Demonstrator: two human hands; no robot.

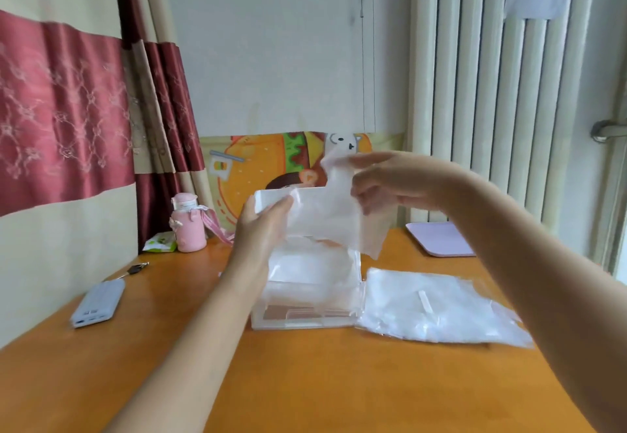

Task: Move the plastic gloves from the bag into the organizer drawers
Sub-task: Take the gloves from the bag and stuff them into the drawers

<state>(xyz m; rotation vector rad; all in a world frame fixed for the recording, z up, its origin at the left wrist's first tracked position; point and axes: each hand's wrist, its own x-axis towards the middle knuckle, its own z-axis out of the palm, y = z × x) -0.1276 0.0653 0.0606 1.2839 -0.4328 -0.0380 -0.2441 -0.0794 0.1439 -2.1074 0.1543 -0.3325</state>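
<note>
Plastic gloves (334, 217) hang pinched in fingers of the right hand (390, 184); left hand (261, 229) fingers grip the organizer (305, 319).

Thin translucent plastic gloves (336, 215), clear glossy plastic organizer (305, 322), crinkly clear bag (441, 310), smooth orange table (305, 381), satiny curtain (61, 110)

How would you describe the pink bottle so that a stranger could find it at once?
Start at the red-and-cream curtain on the left and follow it down to the orange table. At the table's far left corner, near the curtain, stands the pink bottle. It is the only upright pink thing there, with a strap, beside a flat green-and-white packet.
</note>
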